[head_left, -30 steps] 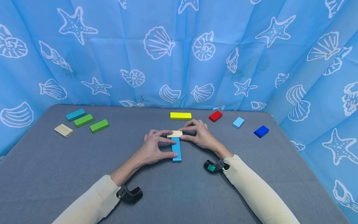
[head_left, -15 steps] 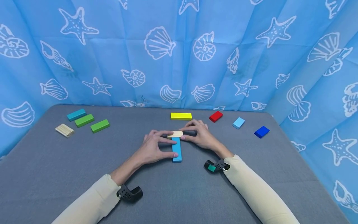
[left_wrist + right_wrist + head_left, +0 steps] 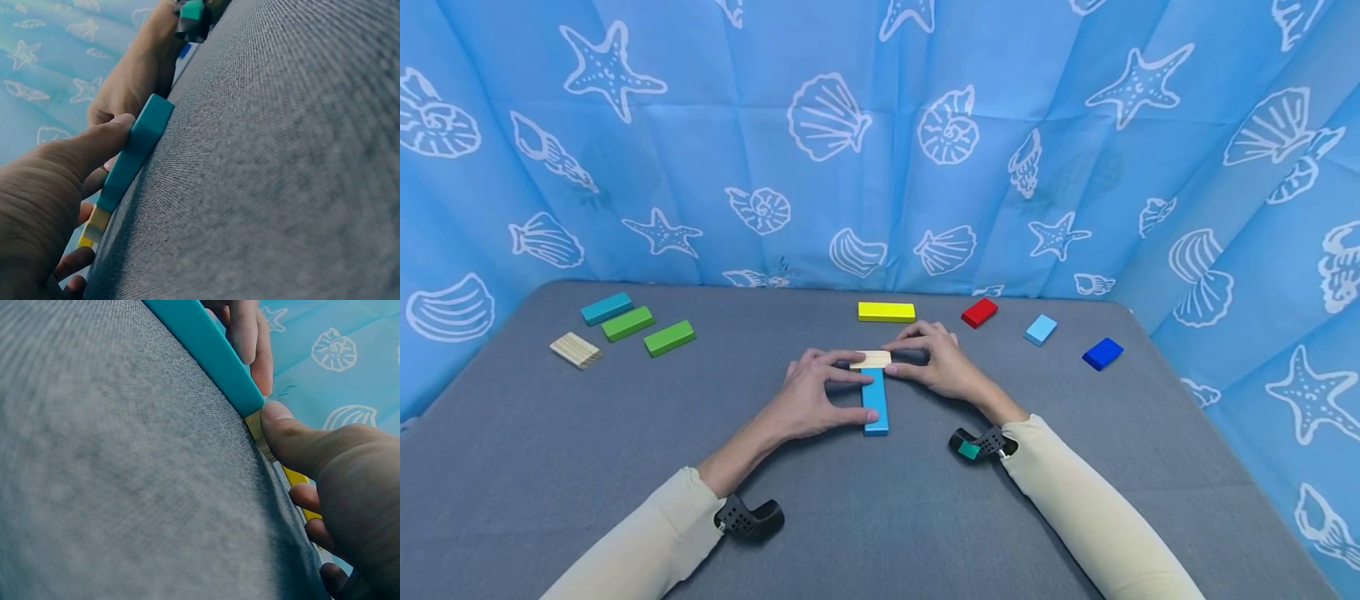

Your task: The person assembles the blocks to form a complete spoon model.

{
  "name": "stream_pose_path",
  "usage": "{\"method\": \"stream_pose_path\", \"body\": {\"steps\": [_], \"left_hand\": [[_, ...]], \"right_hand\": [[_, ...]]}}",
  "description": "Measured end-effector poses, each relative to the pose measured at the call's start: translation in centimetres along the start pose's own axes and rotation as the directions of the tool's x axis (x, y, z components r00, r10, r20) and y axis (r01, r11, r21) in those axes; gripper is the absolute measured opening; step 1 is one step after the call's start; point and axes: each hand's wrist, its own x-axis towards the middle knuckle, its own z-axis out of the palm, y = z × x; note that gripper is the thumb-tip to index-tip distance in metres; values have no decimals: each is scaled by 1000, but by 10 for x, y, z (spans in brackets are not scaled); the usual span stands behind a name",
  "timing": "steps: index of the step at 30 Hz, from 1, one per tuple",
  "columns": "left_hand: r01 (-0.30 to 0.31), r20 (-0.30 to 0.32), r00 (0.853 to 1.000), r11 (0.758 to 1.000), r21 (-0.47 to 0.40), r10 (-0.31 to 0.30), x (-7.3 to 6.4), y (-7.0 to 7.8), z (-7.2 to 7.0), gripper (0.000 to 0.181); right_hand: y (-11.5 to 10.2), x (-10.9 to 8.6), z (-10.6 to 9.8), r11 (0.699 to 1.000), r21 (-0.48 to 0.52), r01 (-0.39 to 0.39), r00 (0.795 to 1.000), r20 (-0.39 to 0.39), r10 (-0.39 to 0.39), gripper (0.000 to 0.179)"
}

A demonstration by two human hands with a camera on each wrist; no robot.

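A long blue wooden block [image 3: 875, 396] lies flat at the table's middle, pointing away from me. Across its far end sits a short plain wooden block [image 3: 874, 359], the two together making a T. My left hand [image 3: 808, 396] touches the blue block with thumb and a finger, while another fingertip reaches the left end of the plain block. My right hand [image 3: 943, 362] pinches the plain block's right end, thumb [image 3: 279, 412] at the near side and a finger at the far side. Both blocks also show in the left wrist view, the blue block [image 3: 136, 150] beneath my left thumb.
A yellow block [image 3: 886, 312] lies behind. Rightward are a red [image 3: 979, 312], a light blue [image 3: 1041, 329] and a dark blue block [image 3: 1102, 353]. At left lie a teal block [image 3: 606, 308], two green blocks [image 3: 670, 337] and several plain sticks [image 3: 576, 350]. A curtain [image 3: 880, 167] hangs behind.
Both hands and the two blocks stay in practically the same place; only a very slight shift of the head view shows.
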Motion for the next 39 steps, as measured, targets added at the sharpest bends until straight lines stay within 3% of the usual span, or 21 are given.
{"method": "stream_pose_path", "body": {"steps": [14,22,28,35,39], "left_hand": [[12,-5,1000,1000,7,-12,2,-1,2,51],[15,-6,1000,1000,3,-15,3,-1,1,49],[38,1,999,999,7,-38,3,0,0,50],[31,0,1000,999,-18,-31,2,0,0,49],[19,-2,1000,999,-39,-19,1,0,0,48]], "right_hand": [[2,-1,-4,999,41,-17,1000,7,17,36],[3,0,-12,989,145,-36,999,-20,39,34],[4,-1,-22,990,131,-46,997,-63,54,38],[20,-21,-48,994,105,-37,985,-162,53,41],[39,-44,-66,995,57,-81,967,-236,92,40]]}}
